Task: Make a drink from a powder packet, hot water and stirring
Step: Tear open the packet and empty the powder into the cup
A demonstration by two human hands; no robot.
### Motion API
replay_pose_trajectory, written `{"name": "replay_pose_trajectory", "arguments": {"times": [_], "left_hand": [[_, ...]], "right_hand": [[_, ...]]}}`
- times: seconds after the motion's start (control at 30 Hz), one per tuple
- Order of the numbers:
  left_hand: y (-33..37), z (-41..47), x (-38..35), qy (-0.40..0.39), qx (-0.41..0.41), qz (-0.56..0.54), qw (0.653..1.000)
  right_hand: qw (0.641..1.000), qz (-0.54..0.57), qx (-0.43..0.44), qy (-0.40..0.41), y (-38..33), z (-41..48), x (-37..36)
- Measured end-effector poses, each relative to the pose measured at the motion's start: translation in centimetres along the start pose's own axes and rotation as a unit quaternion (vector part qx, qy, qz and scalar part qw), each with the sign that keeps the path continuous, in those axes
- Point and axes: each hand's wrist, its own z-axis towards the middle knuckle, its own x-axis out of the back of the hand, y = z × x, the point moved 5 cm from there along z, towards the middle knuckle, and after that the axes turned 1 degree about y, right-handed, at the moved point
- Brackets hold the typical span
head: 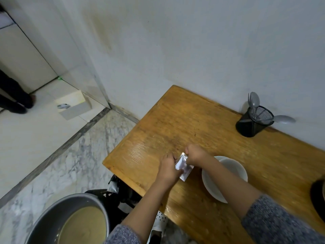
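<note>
left hand (169, 169): pinching the packet (183, 167) low, steadying it
right hand (195, 154): gripping its top corner, seemingly tearing it
bowl (233, 170): sitting just beside, probably awaiting powder

No text, label, brand, number or sign can be read anywhere. The silver packet (183, 166), held above the wooden table (219, 138) near its left edge, shows only a blurred foil face; any print on it is illegible.
</note>
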Motion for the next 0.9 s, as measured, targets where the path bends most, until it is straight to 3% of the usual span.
{"name": "replay_pose_trajectory", "arguments": {"times": [0.2, 0.3, 0.4, 0.67, 0.9], "left_hand": [[0.4, 0.2, 0.6, -0.017, -0.009, -0.027, 0.999], [2.1, 0.1, 1.9, -0.040, -0.045, -0.134, 0.989], [5.2, 0.4, 3.7, -0.066, -0.086, -0.240, 0.965], [15.4, 2.5, 6.9, -0.061, -0.171, -0.292, 0.939], [22.4, 2.5, 7.4, -0.068, -0.226, -0.312, 0.920]], "right_hand": [[0.998, 0.037, 0.037, -0.032, -0.4, -0.2, 1.4], [0.994, 0.070, 0.074, -0.030, -0.9, -2.3, 4.3], [0.992, 0.078, 0.097, 0.016, -1.3, -4.3, 8.5], [0.976, 0.035, 0.125, 0.175, -0.2, -10.3, 19.5], [0.966, 0.053, 0.093, 0.235, 2.3, -14.9, 24.8]]}}
